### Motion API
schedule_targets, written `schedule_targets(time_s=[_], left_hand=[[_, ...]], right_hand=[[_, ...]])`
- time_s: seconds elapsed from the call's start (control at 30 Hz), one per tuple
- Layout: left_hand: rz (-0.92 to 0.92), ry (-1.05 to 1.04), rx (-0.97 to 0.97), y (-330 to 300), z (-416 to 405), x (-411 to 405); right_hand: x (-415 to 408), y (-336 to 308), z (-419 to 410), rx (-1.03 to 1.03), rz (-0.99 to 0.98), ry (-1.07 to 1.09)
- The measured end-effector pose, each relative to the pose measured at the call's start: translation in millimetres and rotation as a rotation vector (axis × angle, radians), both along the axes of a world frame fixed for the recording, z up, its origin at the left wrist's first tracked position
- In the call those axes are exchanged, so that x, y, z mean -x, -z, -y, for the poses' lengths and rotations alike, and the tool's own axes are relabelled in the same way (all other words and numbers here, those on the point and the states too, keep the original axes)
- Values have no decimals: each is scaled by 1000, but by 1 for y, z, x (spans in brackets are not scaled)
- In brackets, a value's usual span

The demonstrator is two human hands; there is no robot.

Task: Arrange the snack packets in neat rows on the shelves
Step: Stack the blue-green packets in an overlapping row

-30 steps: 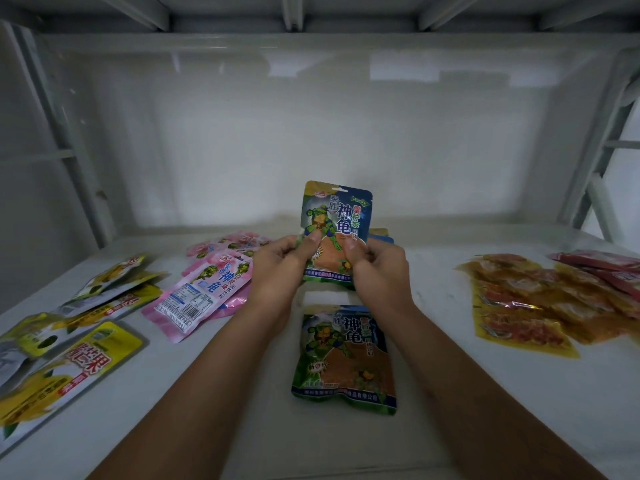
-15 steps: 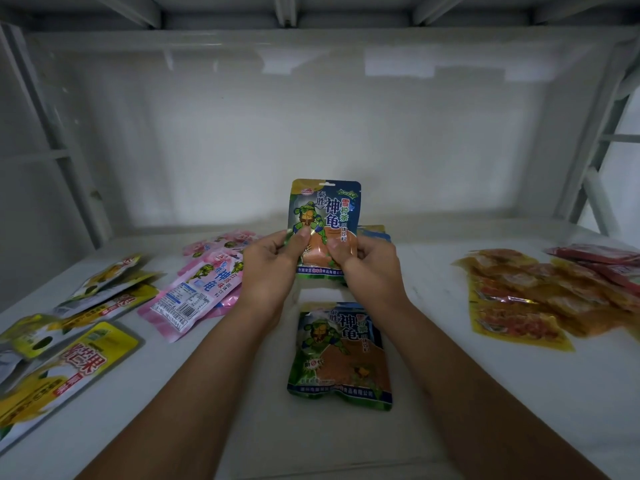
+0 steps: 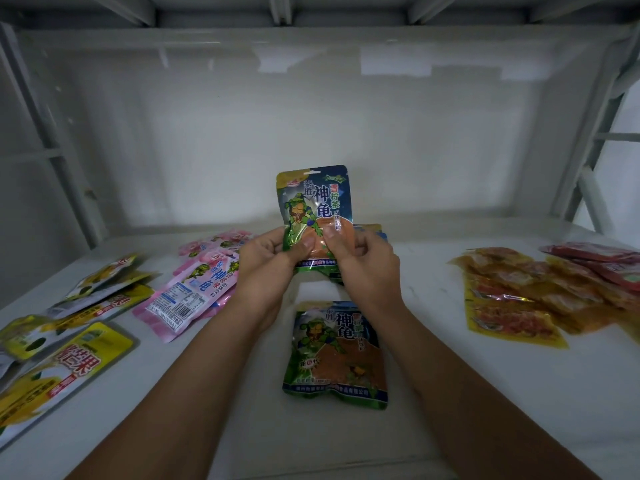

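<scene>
A blue-green turtle packet (image 3: 313, 199) stands upright above the middle of the white shelf (image 3: 485, 393). My left hand (image 3: 266, 261) and my right hand (image 3: 363, 265) both pinch its lower half. A second turtle packet (image 3: 336, 355) lies flat on the shelf just in front of my hands. More packets of that kind (image 3: 372, 230) peek out behind my right hand.
Pink packets (image 3: 194, 289) lie in a loose heap left of my hands. Yellow packets (image 3: 62, 337) spread along the left edge. Orange packets (image 3: 519, 299) and red packets (image 3: 602, 261) lie at the right. Shelf posts rise at both sides.
The held packet has risen slightly and my thumbs now press higher on its lower half. The packets on the shelf have not moved.
</scene>
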State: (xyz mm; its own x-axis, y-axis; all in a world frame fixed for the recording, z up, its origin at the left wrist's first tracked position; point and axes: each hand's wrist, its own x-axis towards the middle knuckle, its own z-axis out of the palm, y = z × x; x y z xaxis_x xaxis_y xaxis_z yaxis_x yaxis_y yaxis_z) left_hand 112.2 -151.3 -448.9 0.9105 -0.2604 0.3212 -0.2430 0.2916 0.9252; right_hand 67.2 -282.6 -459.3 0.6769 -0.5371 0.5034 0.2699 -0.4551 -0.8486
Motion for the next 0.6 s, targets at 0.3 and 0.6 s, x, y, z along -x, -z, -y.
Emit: schedule_targets(time_s=[0.3, 0.6], left_hand=[[-106, 96, 67, -2, 5, 2], [-156, 118, 40, -1, 4, 1]], right_hand=[[-4, 5, 5, 164, 87, 32], [-1, 3, 5, 179, 64, 27]])
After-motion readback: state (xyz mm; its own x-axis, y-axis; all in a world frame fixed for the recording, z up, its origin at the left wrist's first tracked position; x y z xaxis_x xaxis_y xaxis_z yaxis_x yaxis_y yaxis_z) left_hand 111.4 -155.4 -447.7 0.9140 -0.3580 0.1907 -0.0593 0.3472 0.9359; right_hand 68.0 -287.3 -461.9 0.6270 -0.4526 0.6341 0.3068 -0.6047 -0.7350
